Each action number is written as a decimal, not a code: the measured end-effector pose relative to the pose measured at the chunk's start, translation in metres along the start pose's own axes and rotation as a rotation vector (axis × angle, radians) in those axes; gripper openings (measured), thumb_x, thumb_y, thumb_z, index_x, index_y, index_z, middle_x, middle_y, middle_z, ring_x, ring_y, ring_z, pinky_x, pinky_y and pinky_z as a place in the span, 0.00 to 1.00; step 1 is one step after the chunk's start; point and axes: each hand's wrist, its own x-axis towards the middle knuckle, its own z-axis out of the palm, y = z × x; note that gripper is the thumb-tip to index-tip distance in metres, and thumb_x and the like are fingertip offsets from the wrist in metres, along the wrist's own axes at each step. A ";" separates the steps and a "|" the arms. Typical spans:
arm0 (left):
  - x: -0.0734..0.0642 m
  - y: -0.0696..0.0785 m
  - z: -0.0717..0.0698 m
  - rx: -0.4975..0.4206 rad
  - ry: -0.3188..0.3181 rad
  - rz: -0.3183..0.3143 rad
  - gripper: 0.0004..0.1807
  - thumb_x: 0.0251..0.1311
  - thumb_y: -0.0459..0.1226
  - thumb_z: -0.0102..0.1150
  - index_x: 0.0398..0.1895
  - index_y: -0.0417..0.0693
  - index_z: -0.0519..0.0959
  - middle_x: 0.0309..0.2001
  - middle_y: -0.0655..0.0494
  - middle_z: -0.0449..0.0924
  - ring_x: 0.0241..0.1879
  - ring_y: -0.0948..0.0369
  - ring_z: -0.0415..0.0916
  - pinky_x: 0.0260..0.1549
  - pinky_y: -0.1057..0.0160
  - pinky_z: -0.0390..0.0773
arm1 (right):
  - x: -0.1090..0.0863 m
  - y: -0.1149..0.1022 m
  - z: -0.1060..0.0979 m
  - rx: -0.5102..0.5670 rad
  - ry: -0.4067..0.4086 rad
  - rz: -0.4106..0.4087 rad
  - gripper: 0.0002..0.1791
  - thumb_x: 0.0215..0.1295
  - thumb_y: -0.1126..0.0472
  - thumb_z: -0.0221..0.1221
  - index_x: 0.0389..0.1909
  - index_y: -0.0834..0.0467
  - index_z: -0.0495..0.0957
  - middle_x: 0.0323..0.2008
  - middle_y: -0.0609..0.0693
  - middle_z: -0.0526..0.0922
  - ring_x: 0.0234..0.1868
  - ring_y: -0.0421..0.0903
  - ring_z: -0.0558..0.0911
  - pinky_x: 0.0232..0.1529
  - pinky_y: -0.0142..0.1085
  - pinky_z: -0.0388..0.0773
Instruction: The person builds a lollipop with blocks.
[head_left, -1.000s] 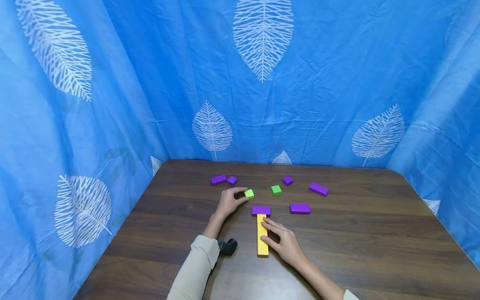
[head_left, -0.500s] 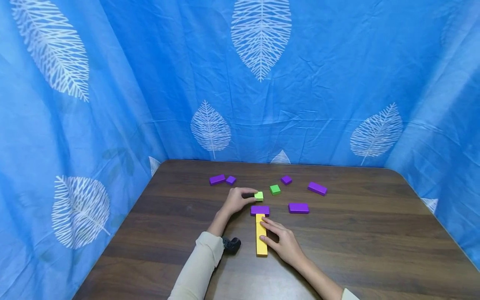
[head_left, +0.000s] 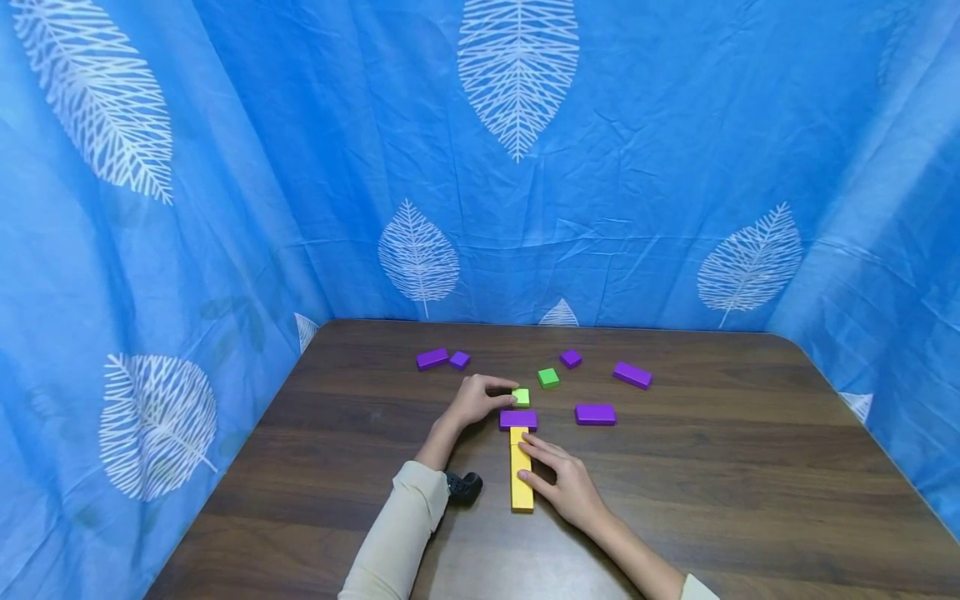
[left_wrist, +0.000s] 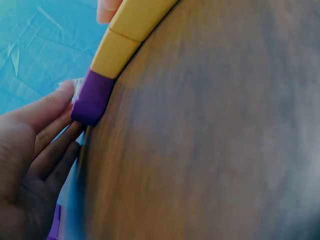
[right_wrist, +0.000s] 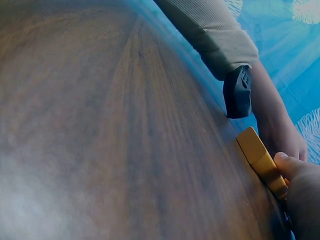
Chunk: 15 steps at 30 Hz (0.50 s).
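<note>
My left hand [head_left: 474, 402] pinches a small light green block [head_left: 522, 397] between thumb and fingers, just behind a purple block [head_left: 518, 420]. That purple block lies crosswise at the far end of a yellow row, a short yellow block [head_left: 518, 435] followed by a long yellow block [head_left: 520, 487]. My right hand [head_left: 567, 486] rests its fingertips and thumb on the yellow row from the right, fingers fairly straight. In the left wrist view the left thumb [left_wrist: 52, 106] overlaps the purple block's end, and the green block is hidden.
Behind lie a darker green block [head_left: 548, 378], small purple blocks [head_left: 460, 360] and long purple blocks [head_left: 432, 359]. Another purple block [head_left: 596, 415] lies right of the row. A black wrist device [head_left: 465, 488] sits at the left cuff. A blue curtain [head_left: 637, 167] hangs behind the table [head_left: 712, 467].
My left hand has moved right and slightly nearer with the light green block, bringing it right behind the crosswise purple block. The right hand stays on the yellow row.
</note>
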 end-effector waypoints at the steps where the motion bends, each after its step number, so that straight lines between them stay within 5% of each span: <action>1: 0.000 0.000 0.001 0.000 0.007 -0.008 0.15 0.55 0.43 0.64 0.45 0.50 0.83 0.43 0.57 0.82 0.48 0.61 0.77 0.49 0.63 0.74 | 0.000 0.000 0.000 -0.001 -0.001 0.001 0.23 0.55 0.55 0.65 0.52 0.59 0.78 0.56 0.50 0.75 0.56 0.51 0.74 0.56 0.46 0.69; 15: 0.000 0.009 0.007 0.006 0.025 -0.037 0.11 0.54 0.42 0.64 0.41 0.51 0.85 0.40 0.58 0.83 0.46 0.61 0.78 0.48 0.62 0.75 | 0.000 0.000 0.000 -0.013 0.004 -0.019 0.23 0.55 0.55 0.65 0.52 0.59 0.78 0.56 0.51 0.75 0.56 0.50 0.74 0.56 0.46 0.69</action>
